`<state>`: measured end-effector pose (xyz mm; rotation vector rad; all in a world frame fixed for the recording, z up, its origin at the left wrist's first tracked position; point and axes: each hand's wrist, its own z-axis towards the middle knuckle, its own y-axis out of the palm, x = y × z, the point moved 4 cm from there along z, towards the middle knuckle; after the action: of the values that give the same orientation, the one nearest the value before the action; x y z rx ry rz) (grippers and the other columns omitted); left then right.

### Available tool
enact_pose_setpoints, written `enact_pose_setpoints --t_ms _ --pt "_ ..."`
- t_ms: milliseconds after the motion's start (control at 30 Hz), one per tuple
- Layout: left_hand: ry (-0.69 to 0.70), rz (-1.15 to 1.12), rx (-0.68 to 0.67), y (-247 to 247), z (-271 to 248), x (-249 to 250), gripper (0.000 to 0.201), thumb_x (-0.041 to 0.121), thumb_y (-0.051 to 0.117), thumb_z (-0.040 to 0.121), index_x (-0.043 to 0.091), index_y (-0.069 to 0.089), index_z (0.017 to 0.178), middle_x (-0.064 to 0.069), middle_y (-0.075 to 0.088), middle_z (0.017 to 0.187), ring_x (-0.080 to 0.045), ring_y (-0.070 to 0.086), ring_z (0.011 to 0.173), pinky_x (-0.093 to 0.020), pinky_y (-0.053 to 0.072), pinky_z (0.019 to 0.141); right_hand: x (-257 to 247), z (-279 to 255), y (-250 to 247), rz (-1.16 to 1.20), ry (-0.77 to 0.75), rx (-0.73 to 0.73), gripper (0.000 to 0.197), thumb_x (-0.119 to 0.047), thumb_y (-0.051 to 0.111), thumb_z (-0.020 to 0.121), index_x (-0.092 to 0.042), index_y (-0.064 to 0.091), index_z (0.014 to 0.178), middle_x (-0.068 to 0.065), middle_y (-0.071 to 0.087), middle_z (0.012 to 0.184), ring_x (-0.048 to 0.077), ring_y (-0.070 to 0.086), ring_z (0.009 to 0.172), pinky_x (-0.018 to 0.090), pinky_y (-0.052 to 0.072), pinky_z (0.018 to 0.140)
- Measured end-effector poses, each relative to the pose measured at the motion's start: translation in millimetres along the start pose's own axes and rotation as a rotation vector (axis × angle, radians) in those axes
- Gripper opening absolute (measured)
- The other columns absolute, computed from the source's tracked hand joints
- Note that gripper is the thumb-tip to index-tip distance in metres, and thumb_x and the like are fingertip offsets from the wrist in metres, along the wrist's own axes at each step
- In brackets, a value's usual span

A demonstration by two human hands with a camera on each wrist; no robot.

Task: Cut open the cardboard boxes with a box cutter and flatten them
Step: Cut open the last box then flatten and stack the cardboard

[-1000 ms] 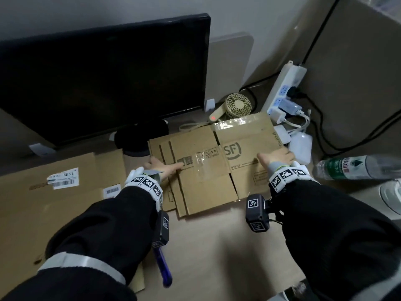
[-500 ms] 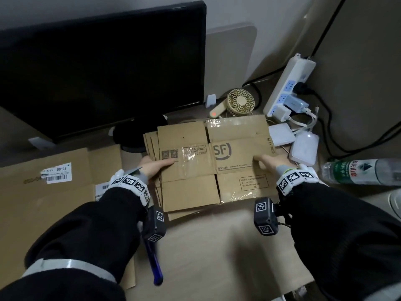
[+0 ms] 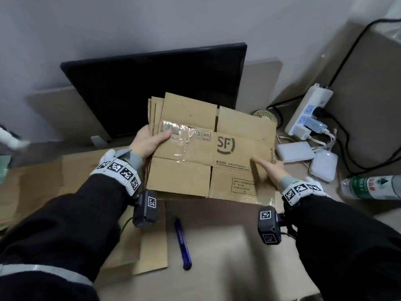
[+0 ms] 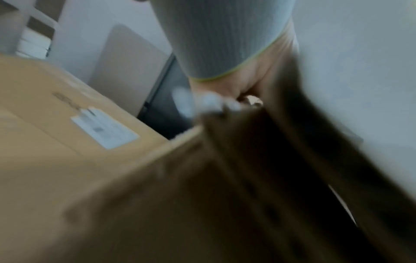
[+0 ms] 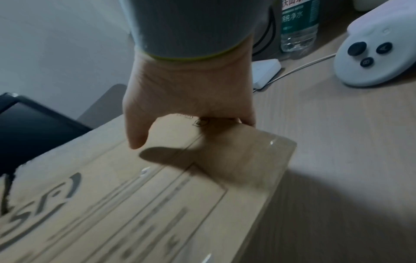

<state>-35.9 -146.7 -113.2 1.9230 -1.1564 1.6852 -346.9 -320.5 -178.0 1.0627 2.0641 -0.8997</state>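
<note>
Lifting now, the flattened box point(image 3: 212, 148) has left the surface and tilts up between both hands; earlier it lay flat. Left hand point(image 3: 149, 140) pinches its left edge, right hand point(image 3: 269, 170) its right edge, fingers underneath. Flattening looks done; stacking probably follows. Cutter point(image 3: 183, 244) lies near, monitor point(image 3: 156, 88) close behind, chargers point(image 3: 310, 155) right.

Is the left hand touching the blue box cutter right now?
Apart. In the head view the left hand grips the left edge of the flattened SF box, while the blue box cutter lies alone on the cardboard below.
</note>
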Motion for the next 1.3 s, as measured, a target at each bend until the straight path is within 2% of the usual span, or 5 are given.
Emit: enact_pose_setpoints --t_ms 200,367,667,1100,1300 --pt "0.05 -0.027 0.121 -124.7 -61.2 -0.7 0.036 0.038 0.074 0.072 0.021 0.065 0.102 -0.004 0.068 0.109 -0.021 0.064 0.101 -0.036 0.05 0.092 -18.5 -54.7 88.1 -0.066 -0.161 -0.11 0.12 -0.075 0.08 0.035 -0.009 0.052 0.132 0.006 0.062 0.125 0.023 0.059 0.112 0.04 0.041 0.106" --pt "-0.007 0.023 0.245 -216.4 -100.7 -33.4 0.007 0.028 0.066 0.089 0.023 0.062 0.093 -0.001 0.066 0.101 -0.018 0.063 0.094 -0.039 0.048 0.097 -22.8 -103.8 170.0 -0.088 -0.196 -0.232 0.061 -0.045 0.076 0.074 -0.01 0.059 0.121 0.004 0.065 0.116 0.02 0.06 0.104 0.031 0.045 0.095" --pt "-0.345 0.333 0.396 -345.3 -144.4 -146.9 0.068 0.041 0.065 0.088 -0.003 0.046 0.136 -0.02 0.052 0.135 -0.031 0.054 0.115 -0.033 0.042 0.096 19.4 -162.7 303.3 -0.389 -0.041 -0.396 0.07 -0.047 0.067 0.081 -0.007 0.042 0.134 0.009 0.057 0.121 0.023 0.054 0.106 0.034 0.043 0.093" --pt "-0.698 0.165 0.221 -358.4 -125.4 -295.9 0.082 0.062 0.077 0.066 0.025 0.046 0.132 -0.001 0.052 0.134 -0.025 0.052 0.116 -0.043 0.039 0.105 56.3 -141.4 353.0 -0.767 0.056 -0.191 0.129 -0.076 0.071 0.02 -0.016 0.038 0.13 0.007 0.055 0.124 0.026 0.055 0.111 0.042 0.049 0.095" --pt "-0.755 0.338 0.295 -363.9 -116.9 -288.5 0.108 0.06 0.078 0.063 0.019 0.028 0.149 -0.014 0.034 0.15 -0.036 0.036 0.135 -0.045 0.032 0.111 41.6 -135.2 370.7 -0.819 0.07 -0.156 0.108 -0.07 0.078 0.039 -0.024 0.037 0.129 0.008 0.052 0.121 0.029 0.054 0.108 0.041 0.049 0.093"
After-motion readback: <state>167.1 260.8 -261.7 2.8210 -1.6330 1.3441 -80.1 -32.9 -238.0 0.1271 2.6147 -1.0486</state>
